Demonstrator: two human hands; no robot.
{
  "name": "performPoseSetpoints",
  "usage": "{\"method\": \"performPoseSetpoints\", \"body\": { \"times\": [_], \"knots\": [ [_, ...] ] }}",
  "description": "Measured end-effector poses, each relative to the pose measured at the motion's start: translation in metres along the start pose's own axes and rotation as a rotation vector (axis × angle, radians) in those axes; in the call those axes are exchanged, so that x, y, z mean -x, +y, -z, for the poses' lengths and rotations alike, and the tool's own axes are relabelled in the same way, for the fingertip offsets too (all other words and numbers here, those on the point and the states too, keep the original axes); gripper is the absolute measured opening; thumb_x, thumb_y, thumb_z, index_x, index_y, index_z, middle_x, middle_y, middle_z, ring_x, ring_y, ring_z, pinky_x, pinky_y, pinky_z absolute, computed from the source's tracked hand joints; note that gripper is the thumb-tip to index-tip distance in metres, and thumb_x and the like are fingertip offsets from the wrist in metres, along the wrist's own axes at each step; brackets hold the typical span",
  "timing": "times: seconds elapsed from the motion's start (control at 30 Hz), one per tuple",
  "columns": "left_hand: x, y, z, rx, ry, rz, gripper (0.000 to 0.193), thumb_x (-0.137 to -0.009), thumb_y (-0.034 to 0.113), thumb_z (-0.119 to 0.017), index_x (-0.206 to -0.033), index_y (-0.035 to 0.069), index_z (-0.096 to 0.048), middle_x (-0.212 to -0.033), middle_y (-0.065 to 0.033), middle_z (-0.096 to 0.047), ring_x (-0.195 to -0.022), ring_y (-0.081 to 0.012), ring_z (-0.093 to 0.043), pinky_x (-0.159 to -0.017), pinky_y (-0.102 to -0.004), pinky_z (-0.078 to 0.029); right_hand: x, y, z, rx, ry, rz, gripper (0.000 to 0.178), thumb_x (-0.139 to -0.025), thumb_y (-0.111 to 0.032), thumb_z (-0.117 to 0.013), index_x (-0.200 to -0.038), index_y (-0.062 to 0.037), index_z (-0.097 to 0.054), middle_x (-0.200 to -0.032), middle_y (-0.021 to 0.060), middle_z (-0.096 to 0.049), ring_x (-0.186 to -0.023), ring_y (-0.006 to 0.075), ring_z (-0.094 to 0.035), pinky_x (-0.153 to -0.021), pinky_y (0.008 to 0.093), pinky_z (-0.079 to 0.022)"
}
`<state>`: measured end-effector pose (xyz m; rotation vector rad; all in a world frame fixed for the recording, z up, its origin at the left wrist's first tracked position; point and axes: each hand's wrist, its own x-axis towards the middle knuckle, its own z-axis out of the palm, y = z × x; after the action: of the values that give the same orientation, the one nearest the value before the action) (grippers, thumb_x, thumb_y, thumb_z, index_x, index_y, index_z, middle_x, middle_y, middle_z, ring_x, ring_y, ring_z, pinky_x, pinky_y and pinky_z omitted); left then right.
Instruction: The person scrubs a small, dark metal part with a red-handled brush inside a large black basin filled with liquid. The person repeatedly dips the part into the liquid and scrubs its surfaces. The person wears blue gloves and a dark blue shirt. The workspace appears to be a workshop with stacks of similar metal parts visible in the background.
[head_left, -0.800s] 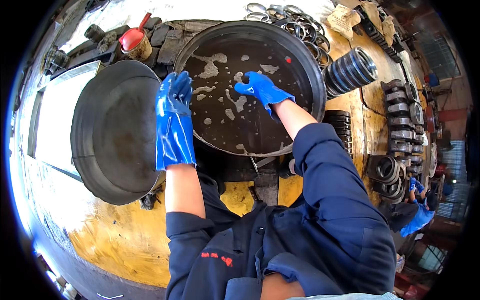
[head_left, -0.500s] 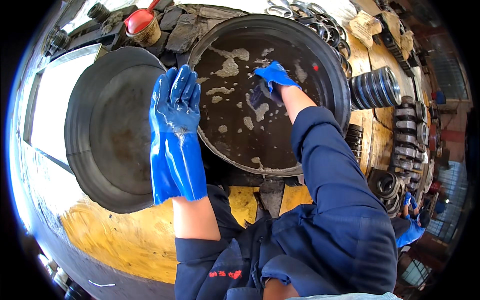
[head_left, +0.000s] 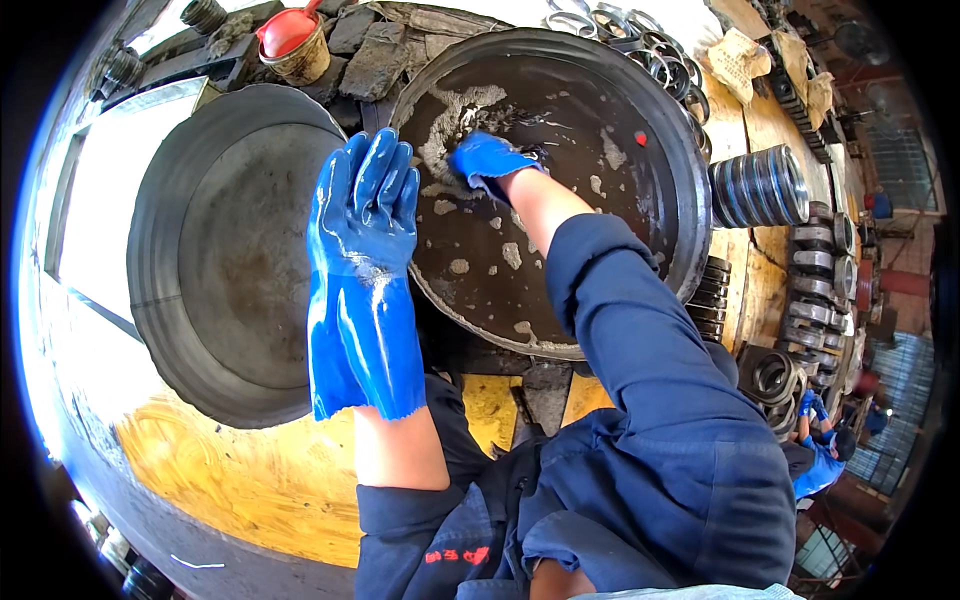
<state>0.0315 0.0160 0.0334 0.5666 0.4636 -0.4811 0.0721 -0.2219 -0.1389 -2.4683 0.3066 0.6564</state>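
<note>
My left hand (head_left: 362,225), in a long wet blue rubber glove, is raised between two round metal tubs. Its fingers are stretched out with nothing in them. The right tub (head_left: 690,250) holds dark liquid with patches of greyish foam. My right hand (head_left: 492,165), also blue-gloved, dips into that liquid left of the middle, beside the largest foam patch (head_left: 440,130). Its fingertips are blurred and partly under the surface, so any object in them is hidden. A small red thing (head_left: 640,139) shows in the liquid near the far right wall. The left tub (head_left: 160,290) has a bare, stained bottom.
A red scoop (head_left: 290,32) rests in a small bucket (head_left: 305,68) at the back left. Metal rings (head_left: 660,60) lie behind the right tub. A ribbed metal cylinder (head_left: 760,187) and a crankshaft (head_left: 815,275) are to the right. Farther off, a person in blue (head_left: 822,465) works.
My right hand has swept left through the liquid, stirring up the surface and gathering foam near the far left wall. The left hand stays raised and outstretched.
</note>
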Motion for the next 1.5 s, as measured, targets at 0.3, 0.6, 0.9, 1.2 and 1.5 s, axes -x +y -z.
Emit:
{"method": "performPoseSetpoints", "body": {
  "times": [0.3,0.6,0.9,1.2,1.5],
  "knots": [
    [-0.010,-0.001,0.016,0.154,-0.152,0.109,0.035,-0.108,0.035,-0.047,-0.123,0.012,-0.070,-0.123,-0.0118,-0.073,-0.106,-0.0334,-0.072,-0.092,-0.0487,-0.060,0.076,-0.035,-0.032,0.471,-0.202,0.339,0.030,-0.062,-0.021,-0.081,-0.088,-0.0062,-0.081,-0.087,0.0211,-0.075,-0.080,0.0380,-0.073,-0.070,0.0473,-0.058],
    [0.014,-0.005,-0.021,-0.009,-0.044,0.093,0.027,-0.102,0.035,-0.060,-0.114,0.014,-0.072,-0.115,-0.0100,-0.076,-0.100,-0.0295,-0.073,-0.083,-0.0446,-0.062,0.114,-0.009,-0.039,0.420,-0.101,0.253,0.046,-0.081,-0.046,-0.074,-0.096,-0.0024,-0.073,-0.091,0.0214,-0.074,-0.088,0.0415,-0.071,-0.077,0.0512,-0.056],
    [-0.018,-0.008,-0.003,0.032,-0.113,0.049,0.029,-0.103,0.030,-0.060,-0.120,0.009,-0.070,-0.131,-0.0154,-0.069,-0.122,-0.0355,-0.066,-0.101,-0.0500,-0.056,0.172,-0.003,-0.018,0.480,0.142,0.370,0.043,-0.083,-0.043,-0.067,-0.100,-0.0041,-0.074,-0.097,0.0209,-0.074,-0.095,0.0415,-0.070,-0.082,0.0524,-0.056],
    [-0.001,-0.014,-0.011,0.016,-0.140,0.089,0.029,-0.101,0.029,-0.062,-0.120,0.009,-0.070,-0.129,-0.0151,-0.070,-0.120,-0.0352,-0.066,-0.101,-0.0499,-0.056,0.231,-0.025,-0.031,-0.396,-0.157,-0.048,0.053,-0.096,-0.046,-0.063,-0.120,-0.0001,-0.072,-0.106,0.0167,-0.075,-0.095,0.0253,-0.069,-0.088,0.0401,-0.050],
    [0.014,-0.009,-0.023,-0.075,-0.096,0.113,0.032,-0.104,0.038,-0.055,-0.116,0.014,-0.073,-0.123,-0.0109,-0.074,-0.110,-0.0322,-0.070,-0.093,-0.0462,-0.059,0.176,-0.009,-0.082,-0.412,-0.036,-0.082,0.040,-0.106,-0.029,-0.047,-0.126,-0.0051,-0.071,-0.111,0.0134,-0.075,-0.098,0.0252,-0.069,-0.091,0.0377,-0.051]
  ]
}}
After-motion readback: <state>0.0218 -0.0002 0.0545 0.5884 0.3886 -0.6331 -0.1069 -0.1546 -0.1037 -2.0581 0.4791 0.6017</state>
